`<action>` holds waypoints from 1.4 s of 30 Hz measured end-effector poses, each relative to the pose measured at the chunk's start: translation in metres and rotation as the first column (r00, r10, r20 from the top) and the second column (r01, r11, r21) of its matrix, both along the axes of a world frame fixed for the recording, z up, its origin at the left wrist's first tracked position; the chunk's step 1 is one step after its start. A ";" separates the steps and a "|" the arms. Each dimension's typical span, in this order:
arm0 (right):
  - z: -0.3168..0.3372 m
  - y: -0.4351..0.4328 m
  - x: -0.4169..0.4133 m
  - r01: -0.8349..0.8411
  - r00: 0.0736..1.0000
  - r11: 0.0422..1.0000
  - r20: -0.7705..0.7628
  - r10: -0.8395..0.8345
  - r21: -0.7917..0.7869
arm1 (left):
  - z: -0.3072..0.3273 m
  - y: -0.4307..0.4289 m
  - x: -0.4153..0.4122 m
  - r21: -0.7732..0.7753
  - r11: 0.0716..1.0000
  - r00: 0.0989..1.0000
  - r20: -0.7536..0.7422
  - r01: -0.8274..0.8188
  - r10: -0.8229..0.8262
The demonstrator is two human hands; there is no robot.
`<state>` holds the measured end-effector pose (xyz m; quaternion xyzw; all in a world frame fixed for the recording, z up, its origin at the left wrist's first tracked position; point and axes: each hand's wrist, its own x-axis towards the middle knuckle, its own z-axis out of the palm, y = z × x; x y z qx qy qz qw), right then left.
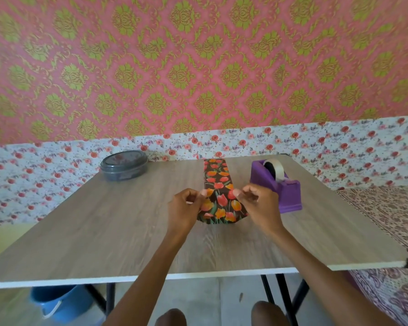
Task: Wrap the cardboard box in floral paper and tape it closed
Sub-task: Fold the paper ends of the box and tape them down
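A round dark-grey plastic container with a lid (124, 168) is seen far to the left of the purple plastic tape dispenser (283, 191), set back at the far edge of the pale wood-grain surface (104, 231), apparently kept clear of the work.

Nearer the dispenser, the left hand (185, 210) is clamped on the left edge of a long strip of dark floral paper printed with orange and red tulips (218, 184), the edge pinched between thumb and curled fingers. The paper is laid just left of the dispenser, running from the far edge of the surface toward the person, and its near end is lifted off the surface into a fold. The cardboard box itself is not shown; whether it lies under the raised paper cannot be told.

The right hand (260, 208), directly in front of the dispenser, is pinched on the opposite edge in the same way. The two edges appear to be held up level so that the paper can be drawn taut and folded squarely.

The dispenser, loaded with a roll of pale tape (275, 168), is placed beside the right hand, judged to be within easy reach for the taping, which has not yet been begun.
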<state>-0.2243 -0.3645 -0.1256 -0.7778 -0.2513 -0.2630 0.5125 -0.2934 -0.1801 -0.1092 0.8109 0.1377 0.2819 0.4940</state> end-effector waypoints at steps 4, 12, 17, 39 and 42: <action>0.001 0.005 -0.003 0.050 0.999 0.999 -0.016 -0.051 -0.015 | -0.003 0.000 0.001 0.081 0.996 0.999 0.017 -0.040 0.039; 0.001 -0.002 -0.002 -0.007 1.000 0.999 -0.003 0.006 -0.053 | -0.002 0.011 0.001 0.105 0.994 0.999 0.021 0.025 -0.028; -0.001 -0.008 0.004 -0.086 0.994 0.996 -0.067 0.084 -0.027 | -0.001 0.014 0.001 0.078 0.989 0.991 -0.033 0.129 -0.126; -0.009 -0.018 0.006 -0.136 0.981 0.955 0.097 0.166 -0.262 | -0.005 0.015 -0.014 0.447 0.867 0.973 -0.032 0.220 -0.230; -0.013 -0.021 0.005 -0.121 0.930 0.911 0.277 0.243 -0.394 | -0.011 0.019 -0.012 0.526 0.815 0.957 0.008 0.243 -0.291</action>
